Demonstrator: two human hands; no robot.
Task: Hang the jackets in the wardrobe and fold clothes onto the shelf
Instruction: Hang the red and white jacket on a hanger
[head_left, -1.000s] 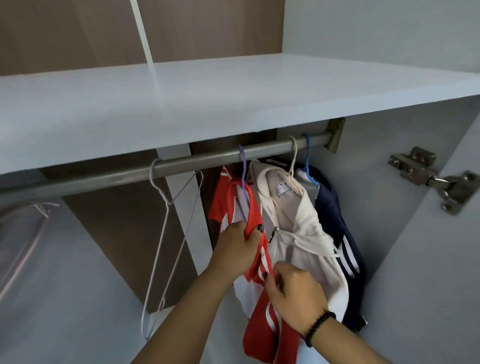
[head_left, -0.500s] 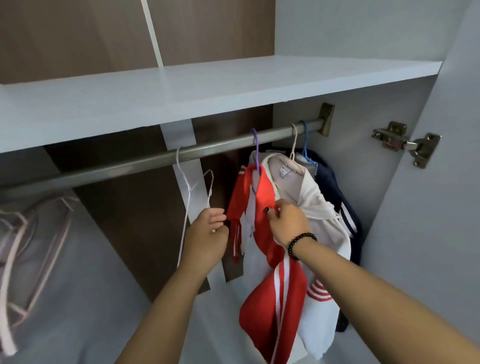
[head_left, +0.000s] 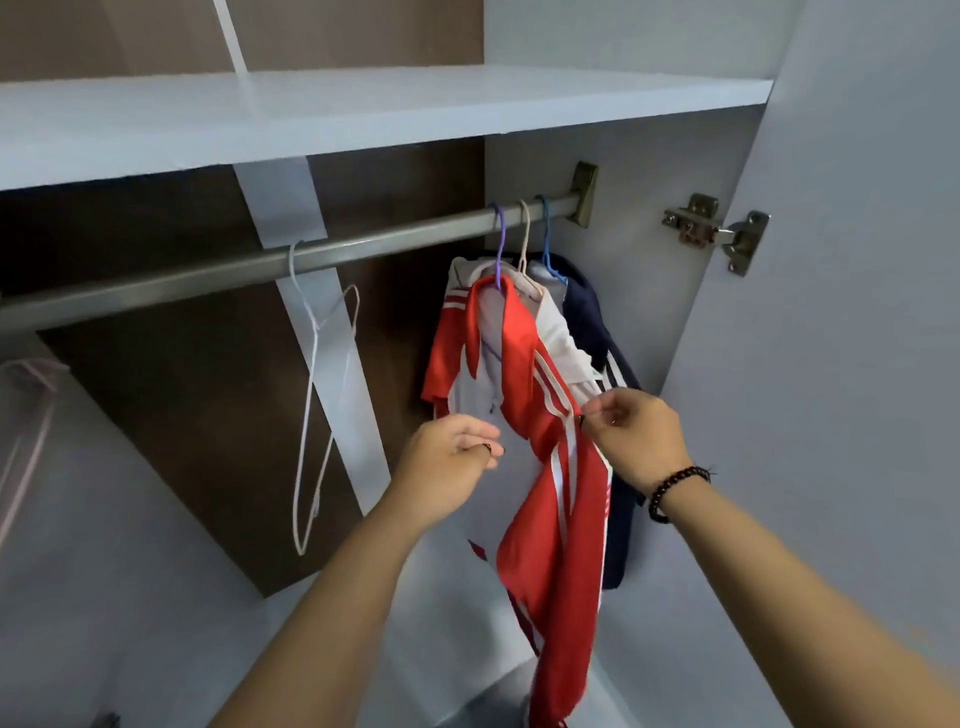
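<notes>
— Both hands slid lower down the red and white jacket (head_left: 540, 415)?
— Yes. It hangs long from the purple hanger (head_left: 500, 244). Right hand (head_left: 631, 436) pinches its front edge; left hand (head_left: 449, 457) curls beside, hold unclear.

So the shelf (head_left: 363, 114) sits right above the rod (head_left: 260, 265). Three jackets hang bunched at the rod's 3 o'clock end: front jacket (head_left: 540, 467), middle one (head_left: 563, 338) behind it, last one (head_left: 587, 322) nearest the side wall. Bare hanger (head_left: 311, 415) hangs well apart toward 9 o'clock. Door hinge (head_left: 717, 231) is further out at 3 o'clock.
</notes>
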